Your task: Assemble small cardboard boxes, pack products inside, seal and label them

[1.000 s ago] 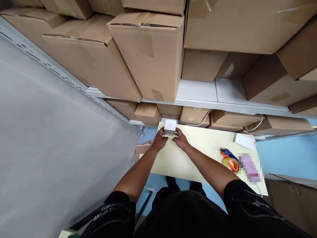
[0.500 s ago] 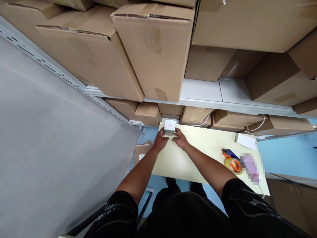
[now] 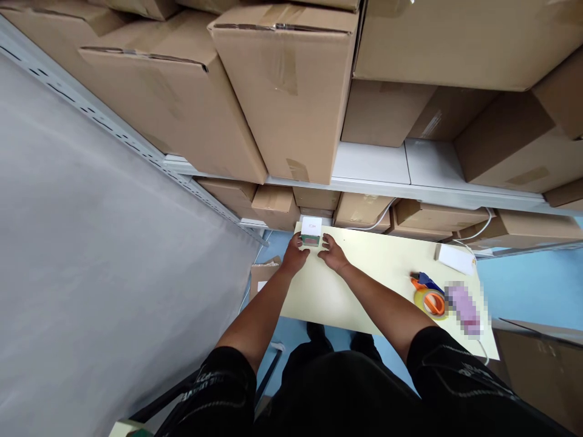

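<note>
A small box (image 3: 311, 227) with a white top, red lettering and a green front side stands at the far left end of the pale yellow table (image 3: 328, 291). My left hand (image 3: 296, 255) is at its left side, fingertips against or very near the edge; contact is hard to make out. To the right of the box, my right hand (image 3: 334, 254) has its fingers apart and curved, with a narrow gap between them and the box. Neither hand is wrapped round it.
A tape dispenser (image 3: 430, 297) with yellow tape, a blurred pink-purple item (image 3: 463, 306) and a white power block (image 3: 455, 259) lie at the table's right. Shelves with cardboard boxes (image 3: 286, 97) rise behind. An opened carton (image 3: 262, 279) sits on the floor at left.
My right hand has let go of the box's right side, and its fingers now stand a little apart from it. My left hand has stayed at the left side.
</note>
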Demonstrator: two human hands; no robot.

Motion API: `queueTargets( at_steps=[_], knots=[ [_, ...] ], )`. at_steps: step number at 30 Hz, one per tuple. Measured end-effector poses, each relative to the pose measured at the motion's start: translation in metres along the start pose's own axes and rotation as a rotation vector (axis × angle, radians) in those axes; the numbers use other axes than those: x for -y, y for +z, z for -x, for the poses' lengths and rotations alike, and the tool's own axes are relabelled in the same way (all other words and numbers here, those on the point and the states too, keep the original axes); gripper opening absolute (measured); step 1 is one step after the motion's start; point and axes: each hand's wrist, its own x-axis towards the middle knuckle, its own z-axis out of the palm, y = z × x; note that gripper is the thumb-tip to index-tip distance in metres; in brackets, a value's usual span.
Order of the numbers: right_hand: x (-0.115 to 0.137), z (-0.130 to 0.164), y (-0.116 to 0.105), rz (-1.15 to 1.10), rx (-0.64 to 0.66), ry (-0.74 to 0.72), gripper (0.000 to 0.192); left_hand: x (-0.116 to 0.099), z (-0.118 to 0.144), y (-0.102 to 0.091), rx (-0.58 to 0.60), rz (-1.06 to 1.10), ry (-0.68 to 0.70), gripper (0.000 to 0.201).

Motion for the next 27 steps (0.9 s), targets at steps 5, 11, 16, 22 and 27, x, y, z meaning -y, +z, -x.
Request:
queueTargets(
  at_steps=[5,11,16,22,27],
  knots=[
    [-0.015,0.034,-0.01,0.025,0.0,0.019,0.084,0.005,0.025,-0.007,-0.055,0.06,-0.111,0.065],
    [-0.038,0.09,-0.03,0.026,0.022,0.056,0.073,0.014,0.083,-0.008,-0.066,0.095,-0.167,0.047],
    [-0.053,0.125,-0.055,0.035,0.063,0.041,0.064,0.009,0.131,0.008,-0.11,0.113,-0.182,0.041],
    [-0.071,0.158,-0.102,0.146,0.208,0.029,0.046,0.0,0.188,0.054,-0.183,0.136,-0.236,0.033],
    [-0.079,0.173,-0.148,0.312,0.353,-0.029,0.029,-0.008,0.23,0.102,-0.249,0.149,-0.299,0.031]
  ],
)
